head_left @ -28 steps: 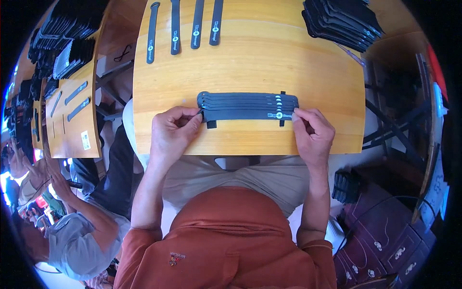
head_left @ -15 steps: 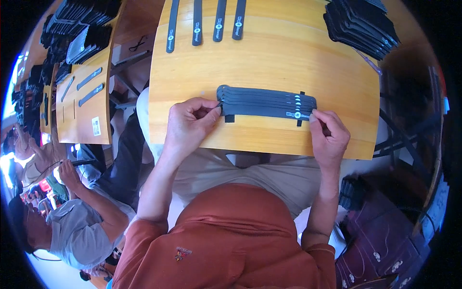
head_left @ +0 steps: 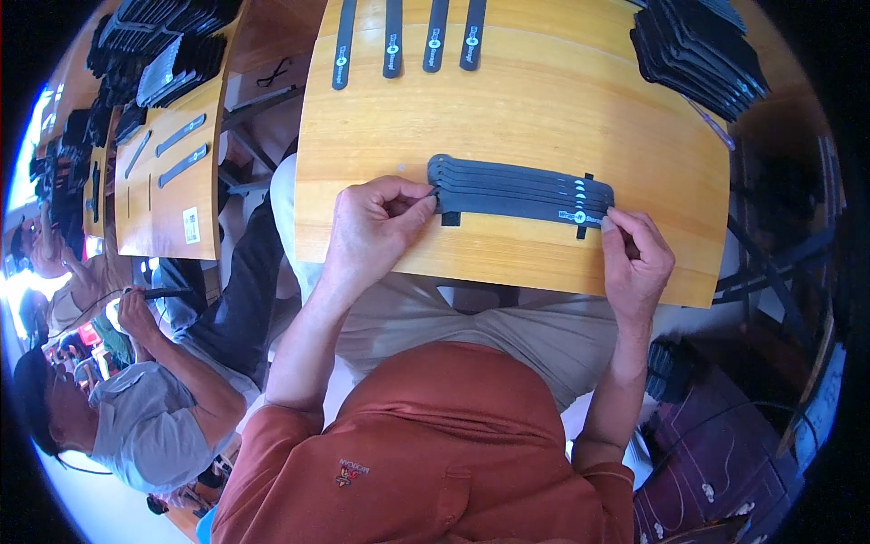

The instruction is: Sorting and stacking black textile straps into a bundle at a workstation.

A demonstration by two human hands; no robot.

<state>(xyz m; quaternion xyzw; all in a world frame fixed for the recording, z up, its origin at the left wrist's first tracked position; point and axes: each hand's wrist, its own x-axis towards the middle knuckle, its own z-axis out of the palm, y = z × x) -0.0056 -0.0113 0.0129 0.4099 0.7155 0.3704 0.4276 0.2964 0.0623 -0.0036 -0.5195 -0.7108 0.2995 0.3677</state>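
A fanned stack of dark grey straps (head_left: 517,186) with pale round marks lies across the near part of the wooden table (head_left: 381,136). Thumb and fingers of my left hand (head_left: 381,227) are pinched together at the stack's left end, on the front strap. At the opposite end, my right hand (head_left: 637,258) pinches the front strap's right corner between thumb and forefinger. Two short black strips, a left one (head_left: 450,219) and a right one (head_left: 581,232), stick out from under the stack onto the wood.
Several single straps (head_left: 435,41) lie side by side along the table's far left. A pile of black folded pieces (head_left: 698,59) sits at the far right corner, beside a thin purple tool (head_left: 711,125). To the left, a co-worker (head_left: 168,408) sits by another table (head_left: 168,218) with straps.
The whole view has shifted slightly, so table, straps and hands appear farther right. Both hands keep their pinch at the two ends of the stack.
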